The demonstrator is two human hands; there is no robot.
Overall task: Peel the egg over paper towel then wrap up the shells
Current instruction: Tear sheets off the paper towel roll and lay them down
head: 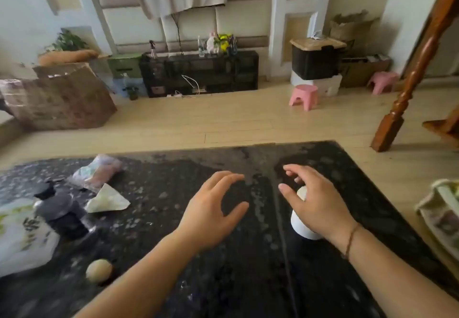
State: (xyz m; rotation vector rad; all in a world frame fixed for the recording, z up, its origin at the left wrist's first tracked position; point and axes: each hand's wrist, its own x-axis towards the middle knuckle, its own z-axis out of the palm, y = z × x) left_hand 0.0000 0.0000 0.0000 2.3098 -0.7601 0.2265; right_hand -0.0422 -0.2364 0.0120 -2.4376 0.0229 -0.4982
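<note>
The egg [98, 269] is left lying at the worktop's [248, 280] near left edge, untouched. The left hand [211, 215] is held open and empty; the right hand [320, 206], fingers spread, is lowered over a white roll [301, 225], apparently paper towel. A sheet should be spread flat first, then the egg fetched.

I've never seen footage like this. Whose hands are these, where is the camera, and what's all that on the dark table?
There is no machine here: a person wears a camera on their head, looking down at their own hands. The left hand hovers open and empty above the dark speckled table. The right hand reaches over a white roll, probably paper towel; whether it grips it is unclear. An egg lies near the left forearm. Further left are a dark bottle, a white plastic bag, a crumpled tissue and a small packet.
</note>
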